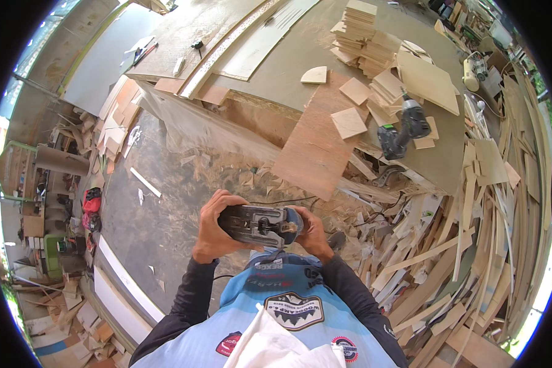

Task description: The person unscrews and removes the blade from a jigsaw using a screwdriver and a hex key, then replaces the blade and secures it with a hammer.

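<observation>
In front of my waist I hold a jigsaw (251, 223), turned so its slotted metal base plate faces up. My left hand (217, 228) is wrapped round the left end of its body. At the other end, by the front of the base plate, my right hand (313, 234) grips it with bent fingers. Whether a blade is fitted cannot be made out. A dark cord (282, 202) shows just beyond the tool. Both hands are apart from the workbench (270, 92) ahead.
A cordless drill (405, 126) stands on the bench's right side, near a reddish plywood sheet (316, 138) jutting over the edge. Behind are stacked thin plywood pieces (356, 34). Long wood offcuts (435, 257) heap up at right. Sawdust and scraps cover the floor (165, 184).
</observation>
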The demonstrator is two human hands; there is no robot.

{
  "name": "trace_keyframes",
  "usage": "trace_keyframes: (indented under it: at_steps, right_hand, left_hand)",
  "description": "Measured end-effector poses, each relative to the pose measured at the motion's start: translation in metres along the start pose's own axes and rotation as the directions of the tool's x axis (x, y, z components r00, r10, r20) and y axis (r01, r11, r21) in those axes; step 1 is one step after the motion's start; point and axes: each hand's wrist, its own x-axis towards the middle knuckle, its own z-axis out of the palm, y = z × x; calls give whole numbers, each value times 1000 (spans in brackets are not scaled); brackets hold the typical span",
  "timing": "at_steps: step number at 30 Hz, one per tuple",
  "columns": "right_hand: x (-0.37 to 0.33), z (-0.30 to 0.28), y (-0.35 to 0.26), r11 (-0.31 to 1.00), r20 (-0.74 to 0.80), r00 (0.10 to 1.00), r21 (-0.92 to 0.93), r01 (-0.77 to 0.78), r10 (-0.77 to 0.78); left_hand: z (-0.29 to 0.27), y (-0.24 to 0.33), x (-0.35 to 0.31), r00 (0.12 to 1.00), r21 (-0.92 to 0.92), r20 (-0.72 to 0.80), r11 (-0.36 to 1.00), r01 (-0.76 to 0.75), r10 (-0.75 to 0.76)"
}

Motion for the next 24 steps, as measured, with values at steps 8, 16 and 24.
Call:
trace_keyframes:
  at_steps: [8,16,24]
  right_hand:
    - [66,93,73,996,-246,969,-88,11,-32]
    - [108,110,106,970,-294,943,228,-88,154]
    - [106,88,70,856,-178,950,499,-139,257]
  left_hand:
    - [-63,-93,42,990,80,103,991,-109,101]
    - [-73,-124,66,974,141,201,980,-138,108]
    - [-67,-96,72,971,114,179,977,-178,156]
